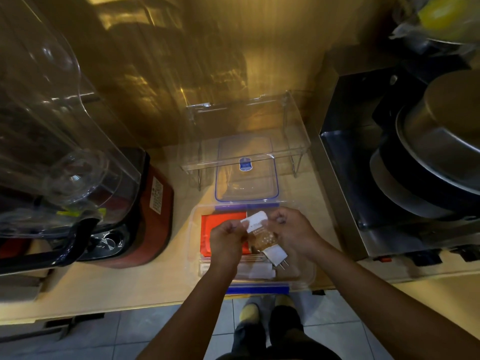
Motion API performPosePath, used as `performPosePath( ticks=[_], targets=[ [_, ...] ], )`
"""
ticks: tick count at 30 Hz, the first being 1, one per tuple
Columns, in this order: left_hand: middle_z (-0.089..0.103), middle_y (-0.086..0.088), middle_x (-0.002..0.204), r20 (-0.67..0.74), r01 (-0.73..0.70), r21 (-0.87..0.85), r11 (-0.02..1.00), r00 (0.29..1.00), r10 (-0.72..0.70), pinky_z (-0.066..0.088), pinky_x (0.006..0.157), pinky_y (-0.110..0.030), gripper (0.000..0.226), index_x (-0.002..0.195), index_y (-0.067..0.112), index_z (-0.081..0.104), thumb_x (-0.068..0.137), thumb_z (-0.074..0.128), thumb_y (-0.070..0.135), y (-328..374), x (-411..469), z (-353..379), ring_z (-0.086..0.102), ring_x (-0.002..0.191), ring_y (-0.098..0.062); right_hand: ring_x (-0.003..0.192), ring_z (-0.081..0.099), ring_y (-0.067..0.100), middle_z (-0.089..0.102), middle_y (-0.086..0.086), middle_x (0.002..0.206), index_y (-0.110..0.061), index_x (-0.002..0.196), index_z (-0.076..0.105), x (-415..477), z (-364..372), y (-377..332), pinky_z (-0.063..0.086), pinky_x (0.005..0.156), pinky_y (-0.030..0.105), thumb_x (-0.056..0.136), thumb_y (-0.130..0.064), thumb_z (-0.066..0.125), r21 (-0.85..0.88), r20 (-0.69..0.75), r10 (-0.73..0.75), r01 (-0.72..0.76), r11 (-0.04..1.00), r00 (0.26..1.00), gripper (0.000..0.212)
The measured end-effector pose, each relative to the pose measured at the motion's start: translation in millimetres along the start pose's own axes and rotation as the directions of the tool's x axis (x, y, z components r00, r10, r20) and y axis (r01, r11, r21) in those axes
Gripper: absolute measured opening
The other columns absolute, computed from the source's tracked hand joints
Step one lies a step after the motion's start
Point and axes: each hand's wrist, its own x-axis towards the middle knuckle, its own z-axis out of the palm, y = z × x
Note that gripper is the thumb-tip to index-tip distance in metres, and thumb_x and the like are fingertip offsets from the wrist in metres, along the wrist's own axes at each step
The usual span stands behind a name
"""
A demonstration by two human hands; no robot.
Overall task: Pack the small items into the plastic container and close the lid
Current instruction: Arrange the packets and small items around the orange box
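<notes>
Both my hands – left [225,236], right [291,229] – pinch a packet [259,231] over the open box [309,274] at the counter's front edge. Risk: packet sits proud of the plug [276,255], lid [246,172] won't latch.

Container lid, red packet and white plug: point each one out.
container lid [246,175]: head view, on the middle of its clear panel, below the blue label.
red packet [217,220]: head view, on its upper left part, inside the container.
white plug [275,255]: head view, on its white body, above the prongs.
</notes>
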Motion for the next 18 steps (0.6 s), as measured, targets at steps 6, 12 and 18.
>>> performPosePath(
  ticks=[6,12,18],
  targets=[
    [0.069,-0.013,0.077,-0.176,-0.098,0.223,0.97,0.975,0.139,0.053,0.078,-0.044,0.019,0.073,0.005,0.067,0.089,0.059,0.012,4.1,9.7,-7.3,0.065,0.077,-0.029,0.098,0.06,0.024,0.062,0.008,0.111,-0.013,0.106,0.057,-1.1,-0.5,14.8,0.045,0.076,0.033,0.088,-0.024,0.053,-0.761,0.18,-0.025,0.156,0.63,0.983,0.021],
    [0.071,-0.01,0.086,-0.189,-0.116,0.265,0.957,0.967,0.17,0.054,0.083,-0.046,0.013,0.077,0.013,0.068,0.088,0.061,0.012,1.1,11.1,-8.5,0.067,0.083,-0.024,0.104,0.063,0.023,0.064,0.006,0.118,-0.013,0.114,0.055,-11.2,28.9,24.0,0.047,0.082,0.031,0.083,-0.03,0.061,-0.831,0.16,0.021,0.123,0.542,0.987,0.036],
    [0.067,-0.005,0.071,-0.156,-0.152,0.202,0.967,0.97,0.185,0.051,0.072,-0.038,0.02,0.069,0.02,0.066,0.087,0.062,0.011,-1.5,9.4,-8.7,0.061,0.07,-0.021,0.104,0.062,0.023,0.06,0.009,0.119,-0.011,0.113,0.058,-8.7,28.2,25.8,0.05,0.081,0.032,0.086,-0.023,0.059,-0.875,0.147,-0.037,0.148,0.46,0.988,0.029]
  ],
)
